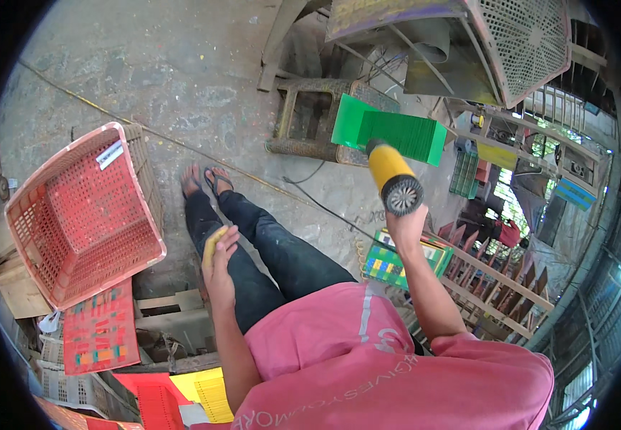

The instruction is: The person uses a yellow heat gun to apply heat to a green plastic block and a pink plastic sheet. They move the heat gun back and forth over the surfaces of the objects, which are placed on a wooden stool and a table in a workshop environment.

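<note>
My right hand (405, 223) is raised and grips a yellow cylinder (391, 172) with a black ribbed end cap, its far tip pointing at a stack of green sheets (396, 133). The green stack lies on a worn metal stool (309, 115). My left hand (219, 259) rests above my left thigh and holds a small yellow piece (211, 246). I wear a pink shirt and dark trousers, with sandals on my feet (205, 180) on the concrete floor.
A red perforated crate (81, 215) stands tilted at the left over wooden boards. A red patterned panel (99, 330) and yellow and red grids lie below it. A multicoloured block board (396, 264) sits by a wooden rack at the right. A mesh chair hangs at top right.
</note>
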A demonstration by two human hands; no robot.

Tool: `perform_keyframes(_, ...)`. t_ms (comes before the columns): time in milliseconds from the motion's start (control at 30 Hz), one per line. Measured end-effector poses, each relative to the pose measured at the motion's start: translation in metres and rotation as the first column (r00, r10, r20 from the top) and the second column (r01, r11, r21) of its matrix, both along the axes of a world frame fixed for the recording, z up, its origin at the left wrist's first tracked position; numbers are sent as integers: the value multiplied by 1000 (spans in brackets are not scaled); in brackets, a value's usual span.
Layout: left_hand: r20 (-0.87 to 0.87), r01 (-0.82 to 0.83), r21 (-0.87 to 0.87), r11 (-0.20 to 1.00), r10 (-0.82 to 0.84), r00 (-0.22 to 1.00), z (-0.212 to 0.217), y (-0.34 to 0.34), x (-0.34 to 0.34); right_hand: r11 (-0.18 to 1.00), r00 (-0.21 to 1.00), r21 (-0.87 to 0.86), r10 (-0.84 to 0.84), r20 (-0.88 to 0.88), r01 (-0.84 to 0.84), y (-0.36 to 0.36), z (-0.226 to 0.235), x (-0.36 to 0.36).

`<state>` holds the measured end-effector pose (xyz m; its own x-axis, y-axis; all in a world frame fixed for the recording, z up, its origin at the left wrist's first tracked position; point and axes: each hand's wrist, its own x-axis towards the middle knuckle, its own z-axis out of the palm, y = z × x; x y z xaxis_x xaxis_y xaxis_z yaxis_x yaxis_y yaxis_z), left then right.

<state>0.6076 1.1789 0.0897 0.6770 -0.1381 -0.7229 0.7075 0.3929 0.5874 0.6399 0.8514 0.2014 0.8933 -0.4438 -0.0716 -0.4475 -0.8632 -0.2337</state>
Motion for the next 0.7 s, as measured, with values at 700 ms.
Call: perform_keyframes(700, -202, 389, -164, 907, -416, 886, -78, 35, 18, 973, 981, 195, -151, 117, 126, 23, 28, 13)
